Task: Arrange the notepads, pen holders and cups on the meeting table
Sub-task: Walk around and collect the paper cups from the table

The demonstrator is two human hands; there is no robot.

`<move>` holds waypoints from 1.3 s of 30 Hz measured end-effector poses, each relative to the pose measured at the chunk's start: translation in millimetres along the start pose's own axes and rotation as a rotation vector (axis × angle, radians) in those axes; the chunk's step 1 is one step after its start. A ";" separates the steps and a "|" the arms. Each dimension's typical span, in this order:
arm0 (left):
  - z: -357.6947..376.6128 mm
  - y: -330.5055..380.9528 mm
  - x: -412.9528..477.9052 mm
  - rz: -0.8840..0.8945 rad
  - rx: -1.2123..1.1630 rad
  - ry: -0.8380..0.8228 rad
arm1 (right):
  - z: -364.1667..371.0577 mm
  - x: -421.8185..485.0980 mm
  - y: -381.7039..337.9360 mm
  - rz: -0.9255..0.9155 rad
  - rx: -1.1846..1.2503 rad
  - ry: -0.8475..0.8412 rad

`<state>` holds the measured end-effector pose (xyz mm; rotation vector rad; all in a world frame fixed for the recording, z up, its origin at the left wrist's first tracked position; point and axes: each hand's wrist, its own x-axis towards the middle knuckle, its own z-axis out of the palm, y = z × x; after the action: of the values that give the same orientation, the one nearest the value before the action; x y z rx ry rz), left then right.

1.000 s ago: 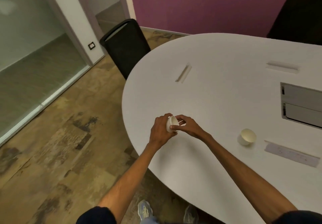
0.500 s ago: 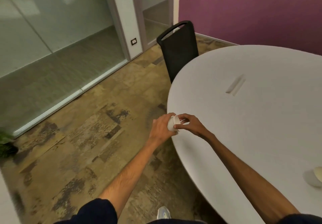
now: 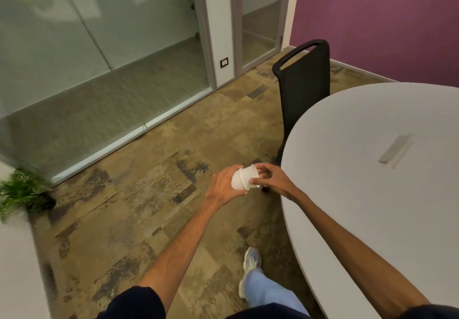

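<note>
- Our left hand (image 3: 223, 186) wraps the base of nested white paper cups (image 3: 244, 178); our right hand (image 3: 274, 180) pinches the rim.
- We hold them just off the rounded edge of the smooth grey surface (image 3: 372, 207), above mottled open floor (image 3: 139, 194).

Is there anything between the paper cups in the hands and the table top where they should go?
Nothing visible does. The left hand and right hand hold the stacked paper cups over the floor, just beside the edge of the table. The black chair stands farther back along the rim, off the short path.
</note>
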<state>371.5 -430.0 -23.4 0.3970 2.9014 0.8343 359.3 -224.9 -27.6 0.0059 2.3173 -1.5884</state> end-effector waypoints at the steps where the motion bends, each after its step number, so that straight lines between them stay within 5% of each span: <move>1: -3.6 -7.3 12.5 0.000 0.015 -0.005 | 0.0 12.4 -1.4 -0.015 0.013 0.001; 15: -42.9 -57.8 245.1 0.017 0.005 -0.075 | -68.4 185.1 -16.2 0.047 0.262 0.254; 28: 59.7 76.8 403.3 0.330 -0.134 -0.470 | -211.3 176.3 51.4 0.259 0.327 0.821; 39: 135.3 164.1 524.4 0.627 -0.029 -0.723 | -282.3 178.3 74.9 0.450 0.341 1.279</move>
<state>-74.3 -83.5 -61.1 1.3247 2.0904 0.6008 129.6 27.4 -52.5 1.9544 2.3553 -1.9339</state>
